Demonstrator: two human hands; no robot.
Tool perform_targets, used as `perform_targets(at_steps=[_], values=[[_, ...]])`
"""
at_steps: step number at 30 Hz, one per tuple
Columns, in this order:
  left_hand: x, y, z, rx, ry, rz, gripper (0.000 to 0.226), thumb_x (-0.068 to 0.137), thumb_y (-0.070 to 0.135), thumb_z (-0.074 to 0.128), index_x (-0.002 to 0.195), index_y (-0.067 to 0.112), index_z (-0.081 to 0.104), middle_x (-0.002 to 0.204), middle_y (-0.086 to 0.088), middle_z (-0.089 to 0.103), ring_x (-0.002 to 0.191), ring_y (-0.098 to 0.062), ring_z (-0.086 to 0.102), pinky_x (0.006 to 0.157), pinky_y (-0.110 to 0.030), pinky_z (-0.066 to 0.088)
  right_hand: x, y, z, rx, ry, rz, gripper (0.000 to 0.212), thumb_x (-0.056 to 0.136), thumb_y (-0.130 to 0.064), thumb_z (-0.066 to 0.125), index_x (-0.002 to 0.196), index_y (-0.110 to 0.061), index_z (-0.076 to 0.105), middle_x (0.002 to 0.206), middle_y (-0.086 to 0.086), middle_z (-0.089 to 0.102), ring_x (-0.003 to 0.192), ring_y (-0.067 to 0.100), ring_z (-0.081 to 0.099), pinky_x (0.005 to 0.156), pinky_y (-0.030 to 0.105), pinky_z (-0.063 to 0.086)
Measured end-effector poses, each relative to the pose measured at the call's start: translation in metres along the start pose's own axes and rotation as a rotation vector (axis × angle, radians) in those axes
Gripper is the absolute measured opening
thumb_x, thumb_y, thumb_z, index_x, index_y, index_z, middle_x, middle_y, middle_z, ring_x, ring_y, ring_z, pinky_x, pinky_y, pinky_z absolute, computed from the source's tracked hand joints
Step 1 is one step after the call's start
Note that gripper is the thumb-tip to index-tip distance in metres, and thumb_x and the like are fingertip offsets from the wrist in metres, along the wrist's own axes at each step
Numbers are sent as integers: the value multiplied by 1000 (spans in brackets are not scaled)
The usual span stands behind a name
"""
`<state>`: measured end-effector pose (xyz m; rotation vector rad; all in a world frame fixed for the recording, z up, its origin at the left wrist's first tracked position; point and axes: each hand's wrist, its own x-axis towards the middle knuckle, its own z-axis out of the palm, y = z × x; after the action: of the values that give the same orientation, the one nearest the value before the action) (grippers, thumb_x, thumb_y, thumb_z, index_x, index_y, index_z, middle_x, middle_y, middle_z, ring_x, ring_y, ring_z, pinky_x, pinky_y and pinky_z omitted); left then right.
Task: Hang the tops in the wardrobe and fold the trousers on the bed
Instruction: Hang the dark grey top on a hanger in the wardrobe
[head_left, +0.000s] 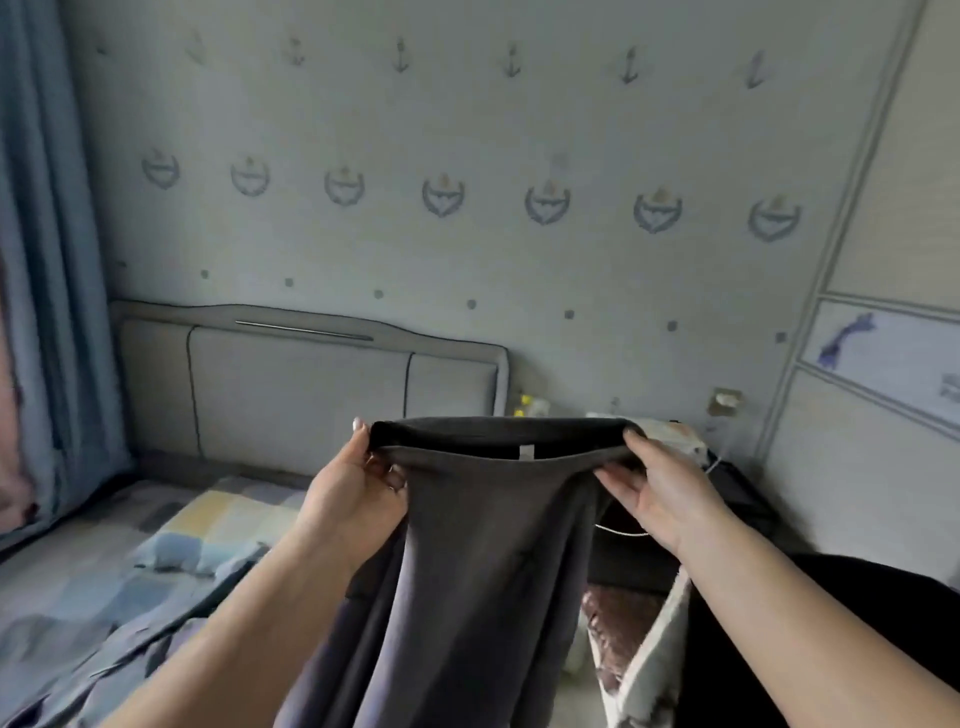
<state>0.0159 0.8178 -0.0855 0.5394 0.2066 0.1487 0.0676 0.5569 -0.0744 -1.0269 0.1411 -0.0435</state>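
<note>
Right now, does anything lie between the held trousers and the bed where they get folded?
Nothing visible does. Left hand and right hand grip the trousers by the waistband, in the air beside the bed.

Dim, cool daylight enters from nine o'clock through the curtain. The picture is soft and slightly blurred throughout, with wide-angle bending at the edges, plain along the wardrobe at three o'clock.

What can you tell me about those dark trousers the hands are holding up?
The trousers are dark grey, soft-looking cloth with a small pale label inside the waistband. They hang in the air, waist on top, legs drooping out of view. The left hand and right hand pinch the waistband's two ends, stretching it wide, above the bed edge.
</note>
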Motion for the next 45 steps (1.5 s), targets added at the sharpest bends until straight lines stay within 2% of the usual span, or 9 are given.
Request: perform_targets(at_steps=[7,14,19,21,24,27,32,37,45], values=[[9,-115,75,89,-124,-196,26,97,33,53,77,18,59,61,4,58,57,-9,43,59,-20,36,-18,-78,-124,18,175,-170,8,95,-11,54,90,-9,59,94,11,63,62,18,71,51,28,56],[-8,-248,176,111,-308,-375,28,98,34,49,76,20,58,55,7,60,48,-5,51,49,-16,46,-41,-175,-252,39,359,-309,8,96,-13,54,91,-7,59,98,13,63,74,20,70,55,30,59],[-41,-350,254,93,-401,-469,27,98,30,50,77,16,58,59,3,59,51,-7,57,58,-18,51,-70,-250,-339,52,523,-431,8,95,-13,56,88,-10,58,88,9,64,79,20,65,82,39,56],[-58,-388,286,59,-431,-516,22,98,27,51,82,14,59,69,1,60,59,-8,60,65,-19,53,-83,-278,-373,47,581,-467,7,95,-14,56,89,-11,58,88,8,64,79,20,65,82,39,54],[-82,-438,326,25,-489,-584,20,98,25,51,86,12,60,69,0,62,53,-7,63,56,-18,56,-102,-314,-416,58,656,-510,8,95,-15,56,88,-12,59,89,7,62,79,19,63,82,40,53],[-102,-483,359,42,-529,-632,21,99,22,49,82,13,58,64,3,54,41,-4,50,46,-14,49,-119,-342,-454,88,729,-550,11,96,-15,55,85,-13,58,88,6,59,81,19,61,87,43,51],[-115,-548,415,79,-673,-649,24,101,18,46,77,14,51,51,3,43,37,-4,49,55,-16,50,-131,-384,-505,73,848,-613,11,96,-17,55,86,-17,57,89,1,56,95,22,57,83,40,51],[-120,-602,480,36,-886,-677,28,100,9,43,73,14,45,42,4,49,40,-5,55,54,-16,54,-131,-435,-542,19,979,-719,13,96,-23,55,83,-23,56,90,-5,56,81,13,59,75,36,51],[-101,-691,601,2,-964,-776,32,96,2,43,65,13,42,44,0,46,38,-10,53,44,-18,51,-92,-528,-599,-167,1224,-953,21,95,-24,55,75,-19,56,80,1,58,74,13,58,61,30,50]])
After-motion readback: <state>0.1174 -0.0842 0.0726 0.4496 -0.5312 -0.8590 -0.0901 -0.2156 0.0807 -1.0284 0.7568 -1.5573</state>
